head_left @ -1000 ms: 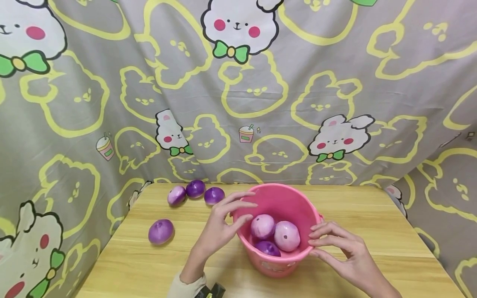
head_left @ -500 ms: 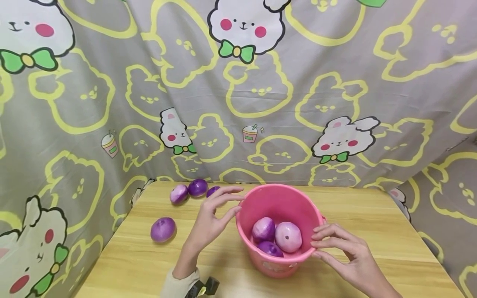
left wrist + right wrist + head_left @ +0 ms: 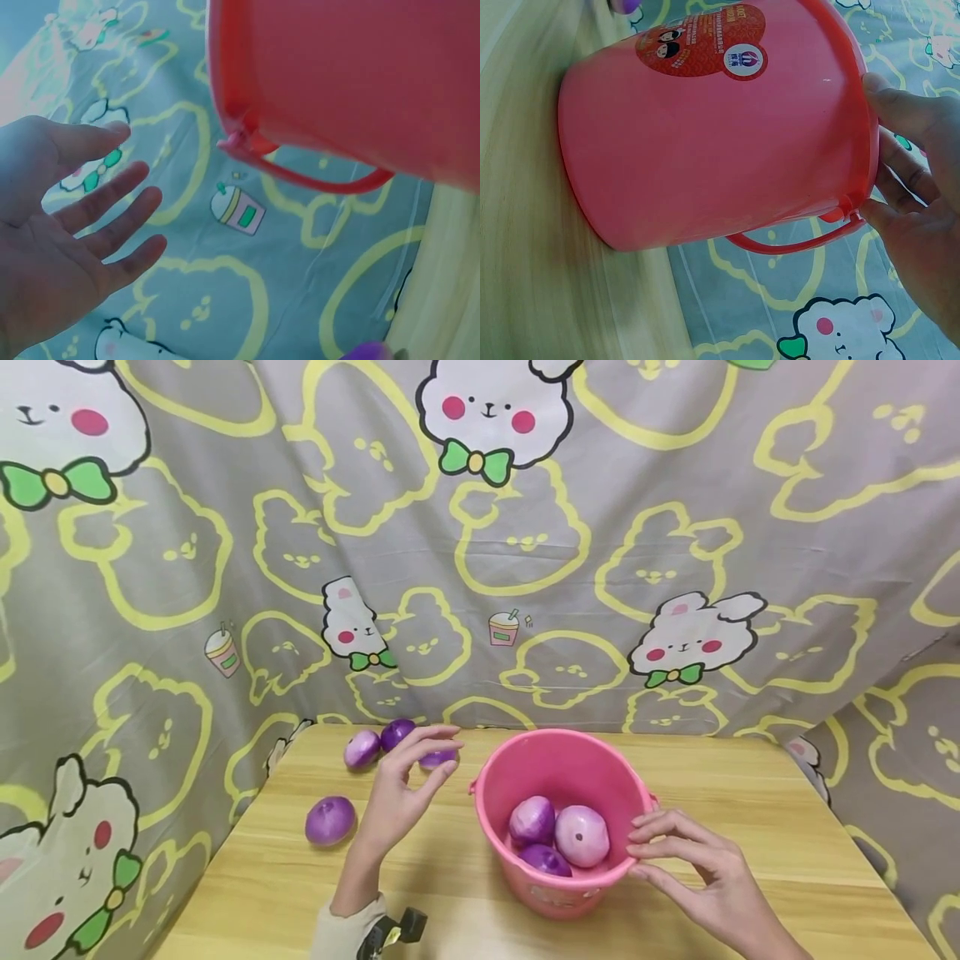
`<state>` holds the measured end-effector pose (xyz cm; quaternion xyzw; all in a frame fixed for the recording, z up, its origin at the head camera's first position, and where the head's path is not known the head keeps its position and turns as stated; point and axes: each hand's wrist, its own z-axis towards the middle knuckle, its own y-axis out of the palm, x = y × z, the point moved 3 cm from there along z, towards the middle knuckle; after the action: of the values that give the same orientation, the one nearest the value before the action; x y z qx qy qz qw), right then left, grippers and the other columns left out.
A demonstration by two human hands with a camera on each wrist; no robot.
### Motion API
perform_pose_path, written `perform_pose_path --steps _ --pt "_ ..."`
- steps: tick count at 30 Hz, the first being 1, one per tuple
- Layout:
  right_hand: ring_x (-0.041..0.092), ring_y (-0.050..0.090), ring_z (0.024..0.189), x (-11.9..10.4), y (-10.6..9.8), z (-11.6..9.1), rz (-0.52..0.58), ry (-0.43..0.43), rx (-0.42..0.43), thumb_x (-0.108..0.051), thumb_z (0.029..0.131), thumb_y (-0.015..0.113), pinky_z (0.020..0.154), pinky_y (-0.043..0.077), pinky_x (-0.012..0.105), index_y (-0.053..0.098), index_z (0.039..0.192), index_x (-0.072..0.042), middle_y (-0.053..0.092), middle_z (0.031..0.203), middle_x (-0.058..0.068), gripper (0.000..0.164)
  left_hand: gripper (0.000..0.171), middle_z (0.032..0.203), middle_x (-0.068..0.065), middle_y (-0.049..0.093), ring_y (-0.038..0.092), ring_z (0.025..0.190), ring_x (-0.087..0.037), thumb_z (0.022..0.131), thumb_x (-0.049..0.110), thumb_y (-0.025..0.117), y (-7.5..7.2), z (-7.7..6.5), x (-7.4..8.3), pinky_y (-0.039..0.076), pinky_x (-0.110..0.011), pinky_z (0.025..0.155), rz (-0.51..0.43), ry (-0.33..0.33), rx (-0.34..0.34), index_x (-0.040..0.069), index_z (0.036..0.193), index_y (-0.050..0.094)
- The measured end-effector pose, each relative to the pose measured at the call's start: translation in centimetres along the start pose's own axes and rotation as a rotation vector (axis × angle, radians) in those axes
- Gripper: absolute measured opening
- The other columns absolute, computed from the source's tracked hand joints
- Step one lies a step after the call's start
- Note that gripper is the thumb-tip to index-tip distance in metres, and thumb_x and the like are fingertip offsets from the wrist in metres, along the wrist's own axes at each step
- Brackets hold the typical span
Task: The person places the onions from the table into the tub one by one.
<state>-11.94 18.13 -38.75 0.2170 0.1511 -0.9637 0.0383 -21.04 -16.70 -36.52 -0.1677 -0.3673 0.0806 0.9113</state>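
A pink bucket [image 3: 510, 760] stands upright on the table, holding a purple-and-white onion [image 3: 532, 818], a paler onion [image 3: 582, 837] and a dark purple onion [image 3: 545, 860]. My right hand [image 3: 705, 868] pinches its right rim, thumb outside and fingers over the edge. The right wrist view shows that grip beside the handle [image 3: 799, 246] hinge. My left hand [image 3: 393, 802] is in the air left of the bucket, fingers spread and holding nothing. In the left wrist view its fingertips point toward the bucket with a gap between. Behind those fingers an onion [image 3: 438, 762] is partly hidden.
On the table's left lies a purple onion [image 3: 330, 821]. Farther back sit a pale onion [image 3: 362, 750] and a dark onion [image 3: 397, 732]. The wooden table [image 3: 750, 793] meets a cartoon-print curtain [image 3: 540, 543] at its back edge.
My left hand has left the bucket's left rim and moved left toward the onions at the back. My right hand has stayed on the rim, and the onions inside have shifted slightly.
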Motion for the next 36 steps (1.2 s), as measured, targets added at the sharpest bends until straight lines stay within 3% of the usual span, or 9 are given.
perform_pose_path --steps 12,20,29,36 --pt "0.021 0.062 0.118 0.2 0.0 0.2 -0.053 0.015 -0.001 0.005 0.082 0.082 0.107 0.046 0.023 0.076 0.105 -0.001 0.070 0.107 0.015 0.024 0.027 0.131 -0.003 0.066 0.058 0.127 -0.026 0.093 -0.001 0.073 -2.1 -0.3 -0.8 0.047 -0.029 0.107 0.052 -0.033 0.042 0.011 0.118 0.075" --pt "0.020 0.062 0.118 0.3 0.0 0.0 -0.039 0.028 0.003 0.006 0.081 0.082 0.106 0.046 0.023 0.076 0.106 -0.002 0.070 0.107 0.015 0.027 0.028 0.130 -0.005 0.066 0.055 0.122 -0.028 0.091 -0.005 0.073 -3.8 -0.6 -1.2 0.047 -0.021 0.095 0.069 -0.051 0.087 0.006 0.117 0.075" --pt "0.021 0.062 0.117 0.1 -0.1 -0.1 -0.049 0.023 0.009 0.004 0.082 0.082 0.108 0.045 0.024 0.077 0.105 -0.002 0.070 0.107 0.014 0.024 0.025 0.130 -0.011 0.066 0.061 0.115 -0.018 0.095 0.000 0.071 -4.8 -1.0 -2.2 0.050 -0.014 0.090 0.108 -0.100 0.101 0.010 0.117 0.076" --pt "0.020 0.063 0.117 0.2 -0.1 -0.1 -0.054 0.025 0.009 0.004 0.082 0.082 0.106 0.046 0.023 0.076 0.103 -0.001 0.070 0.107 0.014 0.022 0.024 0.130 -0.002 0.066 0.059 0.125 -0.023 0.094 0.005 0.074 -5.8 -1.4 -2.8 0.042 -0.020 0.108 0.184 -0.166 0.133 0.012 0.116 0.076"
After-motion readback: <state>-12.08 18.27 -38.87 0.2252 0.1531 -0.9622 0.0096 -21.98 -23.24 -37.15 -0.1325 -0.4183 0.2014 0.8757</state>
